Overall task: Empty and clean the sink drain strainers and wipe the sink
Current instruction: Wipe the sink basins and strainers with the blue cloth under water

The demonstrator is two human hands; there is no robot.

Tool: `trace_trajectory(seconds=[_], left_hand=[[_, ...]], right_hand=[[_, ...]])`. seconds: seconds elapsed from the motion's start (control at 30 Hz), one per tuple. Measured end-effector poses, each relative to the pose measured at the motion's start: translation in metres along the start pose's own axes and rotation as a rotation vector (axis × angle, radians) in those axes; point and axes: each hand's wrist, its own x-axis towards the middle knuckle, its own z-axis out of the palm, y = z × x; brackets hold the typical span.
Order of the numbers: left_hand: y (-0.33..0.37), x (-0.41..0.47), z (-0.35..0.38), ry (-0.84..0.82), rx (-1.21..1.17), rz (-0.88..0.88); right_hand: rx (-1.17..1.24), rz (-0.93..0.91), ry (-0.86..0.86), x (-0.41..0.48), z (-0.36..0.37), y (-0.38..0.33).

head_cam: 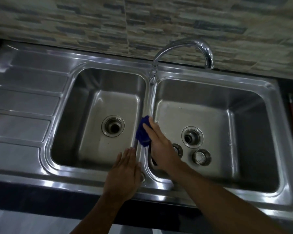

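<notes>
A steel double sink [147,98] fills the view. My right hand [161,146] presses a blue cloth [143,131] onto the divider between the two basins, fingers straight on top of it. My left hand [123,174] lies flat with straight fingers on the front part of the divider and rim. Both drain holes are open: the left drain [113,125] and the right drain [192,136]. Two strainer baskets lie on the right basin's floor: one strainer [202,157] in plain sight, the other strainer [178,150] partly hidden behind my right hand.
A chrome swan-neck tap [189,48] stands behind the divider, its spout over the right basin's back rim. A ribbed draining board [24,107] lies to the left. A stone-pattern tiled wall [142,22] runs behind. A dark counter edge [41,196] borders the front.
</notes>
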Motion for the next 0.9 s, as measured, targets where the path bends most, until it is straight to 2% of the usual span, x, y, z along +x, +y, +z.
trace_trajectory(seconds=[0.13, 0.2, 0.3, 0.5, 0.57, 0.7, 0.9], left_hand=[[0.010, 0.026, -0.014, 0.051, -0.188, -0.081], [0.020, 0.053, -0.026, 0.117, -0.169, -0.049], [0.038, 0.100, -0.042, 0.199, -0.148, 0.031], [0.063, 0.191, -0.051, 0.256, -0.057, 0.039], [0.066, 0.204, -0.044, 0.274, -0.049, 0.039], [0.062, 0.207, -0.033, 0.349, 0.059, 0.052], [0.064, 0.206, -0.038, 0.345, 0.088, 0.049]], right_hand=[[0.153, 0.307, 0.207, 0.049, -0.034, 0.018], [0.149, 0.356, 0.278, 0.065, -0.054, 0.031], [0.094, 0.332, 0.325, 0.088, -0.079, 0.047], [-0.176, 0.149, 0.165, 0.158, -0.084, 0.072], [-0.325, 0.121, 0.082, 0.174, -0.071, 0.081], [-0.555, 0.063, 0.036, 0.175, -0.064, 0.106], [-0.546, 0.247, 0.112, 0.124, -0.120, 0.159]])
